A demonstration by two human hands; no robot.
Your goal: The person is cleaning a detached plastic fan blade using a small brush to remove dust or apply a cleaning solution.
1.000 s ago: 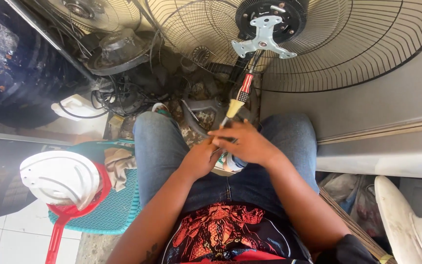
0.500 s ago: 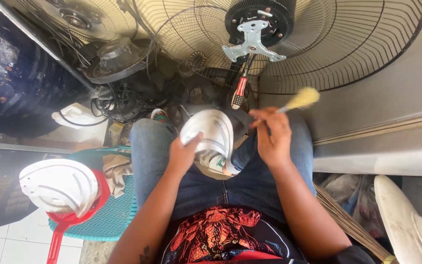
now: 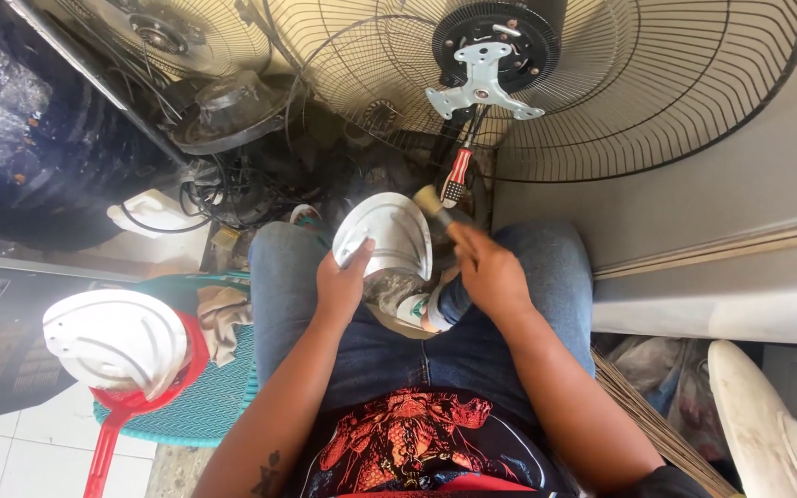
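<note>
Head view, near to far: on the lap, the left hand (image 3: 341, 281) pinches the rim of a round white plastic fan cover (image 3: 387, 235) propped between the knees. The right hand (image 3: 489, 269) is curled around a small pale-bristled brush (image 3: 432, 204), bristles at the cover's edge. Brushing looks underway; further strokes need the cover held steady. Beyond stands a large black wire fan guard (image 3: 657, 101).

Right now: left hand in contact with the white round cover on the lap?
Touching. The head view shows the left hand gripping the white round cover at its lower left edge, fingers overlapping the rim with no gap.
</note>
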